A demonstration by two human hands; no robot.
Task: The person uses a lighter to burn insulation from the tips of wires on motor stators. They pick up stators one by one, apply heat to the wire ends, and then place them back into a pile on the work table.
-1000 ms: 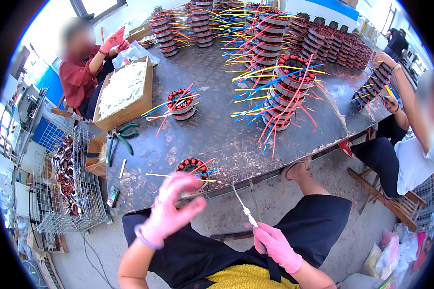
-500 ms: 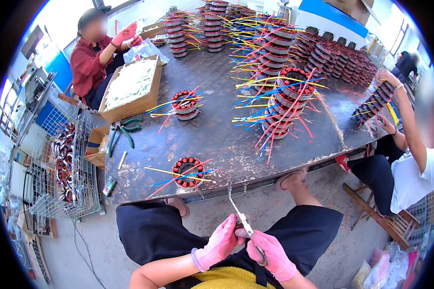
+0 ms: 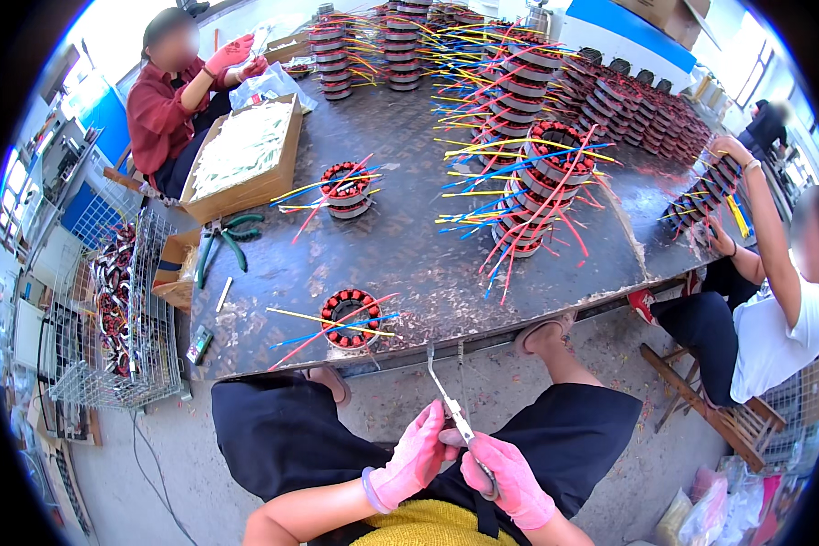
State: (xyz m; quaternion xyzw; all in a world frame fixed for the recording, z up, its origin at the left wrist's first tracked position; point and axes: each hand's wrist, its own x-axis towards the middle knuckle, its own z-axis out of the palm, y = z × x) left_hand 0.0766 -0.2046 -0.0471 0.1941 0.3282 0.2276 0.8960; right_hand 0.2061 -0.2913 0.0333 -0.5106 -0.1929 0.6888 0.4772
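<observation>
Right hand (image 3: 511, 480) wrapped round a thin-tipped tool (image 3: 459, 419); left hand (image 3: 412, 462) half-curled alongside, whether gripping anything I can't tell. From my hands, near ring (image 3: 348, 340) at eleven o'clock, flat on the tabletop (image 3: 419, 264), neither hand touching it. Its coloured wires (image 3: 300, 316) already on, ends sticking out loose. Wired stack (image 3: 532, 211) around half past twelve, loose-ended too. Any finished ones: unclear.
</observation>
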